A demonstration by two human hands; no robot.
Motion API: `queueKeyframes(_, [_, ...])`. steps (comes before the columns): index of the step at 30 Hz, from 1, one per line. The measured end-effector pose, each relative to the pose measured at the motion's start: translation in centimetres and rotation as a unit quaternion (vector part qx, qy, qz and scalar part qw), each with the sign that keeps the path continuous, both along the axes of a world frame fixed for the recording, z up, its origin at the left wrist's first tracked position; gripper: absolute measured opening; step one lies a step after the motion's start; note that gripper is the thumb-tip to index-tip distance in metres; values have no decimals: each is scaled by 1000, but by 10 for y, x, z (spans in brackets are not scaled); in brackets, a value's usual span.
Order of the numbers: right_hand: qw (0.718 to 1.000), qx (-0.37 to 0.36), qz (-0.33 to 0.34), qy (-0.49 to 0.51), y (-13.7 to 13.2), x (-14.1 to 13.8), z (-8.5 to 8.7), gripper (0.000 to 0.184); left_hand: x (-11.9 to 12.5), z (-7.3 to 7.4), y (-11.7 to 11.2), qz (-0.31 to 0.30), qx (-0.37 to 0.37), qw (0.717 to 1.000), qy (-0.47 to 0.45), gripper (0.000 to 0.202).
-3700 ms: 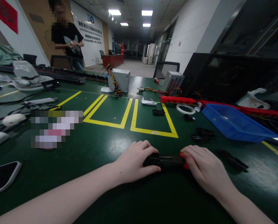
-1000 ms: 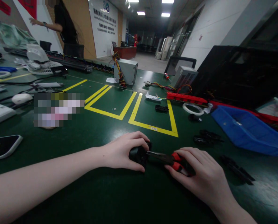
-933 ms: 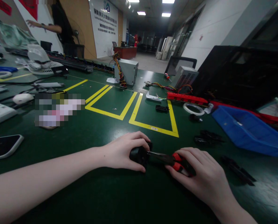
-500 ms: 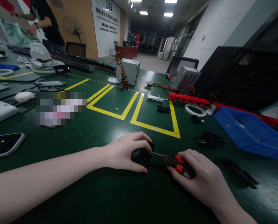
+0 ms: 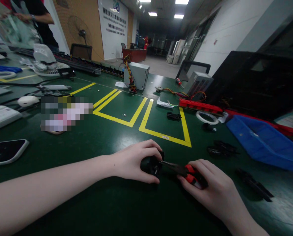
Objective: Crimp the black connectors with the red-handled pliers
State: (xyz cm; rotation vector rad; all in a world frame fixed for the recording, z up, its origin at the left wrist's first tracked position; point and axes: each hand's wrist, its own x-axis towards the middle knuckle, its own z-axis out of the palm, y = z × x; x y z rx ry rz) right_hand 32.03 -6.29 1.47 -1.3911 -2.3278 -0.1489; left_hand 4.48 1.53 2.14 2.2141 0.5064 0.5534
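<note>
My left hand (image 5: 138,162) curls around a small black plastic part (image 5: 151,165) on the green tabletop, thumb in front and fingers behind. What the part is, I cannot make out. In my right hand (image 5: 209,188) are needle-nose pliers (image 5: 183,168) with red and black handles. Their slim metal tips reach the right side of the black part; whether they grip it is too dark to tell. To the right of my right hand lie a long black plastic piece (image 5: 254,184) and several black pieces in a cluster (image 5: 221,149).
A blue plastic bin (image 5: 261,141) stands at the right, near a roll of white tape (image 5: 206,118). Yellow tape outlines (image 5: 164,137) mark the table, with a black piece (image 5: 174,116) inside one. Farther back is a metal power supply box (image 5: 137,75). A co-worker (image 5: 39,23) holds pale green cloth.
The view has shifted slightly. My hands keep nearly the same hold, with the pliers still at the black part. The co-worker's arms and the green cloth have moved.
</note>
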Motion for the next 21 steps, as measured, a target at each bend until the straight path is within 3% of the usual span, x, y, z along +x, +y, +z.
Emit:
queueKeyframes(14, [999, -35, -19, -2, -2, -9, 3, 16, -2, 4, -2, -3, -9, 998, -64, 42])
queueKeyframes(21, [998, -17, -34, -53, -3, -8, 2, 14, -2, 2, -3, -14, 4, 999, -45, 64])
